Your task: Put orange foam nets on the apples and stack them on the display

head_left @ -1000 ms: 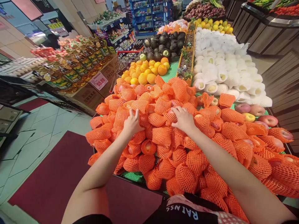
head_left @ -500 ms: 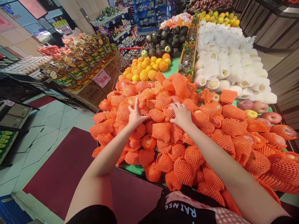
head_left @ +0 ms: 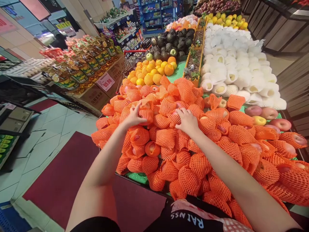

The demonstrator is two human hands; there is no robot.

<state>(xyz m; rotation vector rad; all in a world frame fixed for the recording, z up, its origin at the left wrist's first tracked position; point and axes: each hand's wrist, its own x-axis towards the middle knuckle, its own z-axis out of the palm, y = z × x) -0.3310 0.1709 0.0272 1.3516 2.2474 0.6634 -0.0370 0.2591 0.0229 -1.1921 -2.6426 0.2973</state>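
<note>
A heap of apples in orange foam nets [head_left: 184, 180] covers the near part of the stand. At its left side, my left hand [head_left: 134, 116] is closed round one netted apple [head_left: 146, 112], fingers behind it and thumb in front. My right hand [head_left: 188, 121] lies a little to the right on the heap. Its bent fingers and thumb curl round the right side of another netted apple [head_left: 174, 118], which is partly hidden among its neighbours. A gap of several apples' width separates the two hands.
Bare apples [head_left: 280, 124] lie at the right. Behind are oranges [head_left: 154, 71], dark netted fruit [head_left: 169, 42], white-wrapped fruit [head_left: 238, 64] and a narrow planter [head_left: 193, 62]. Oil bottles [head_left: 79, 69] stand on cartons at the left, above a tiled floor with a dark red mat [head_left: 65, 174].
My left hand was spread above the heap; it has now closed on a netted apple and turned it slightly upright. My right hand has stayed almost in place.
</note>
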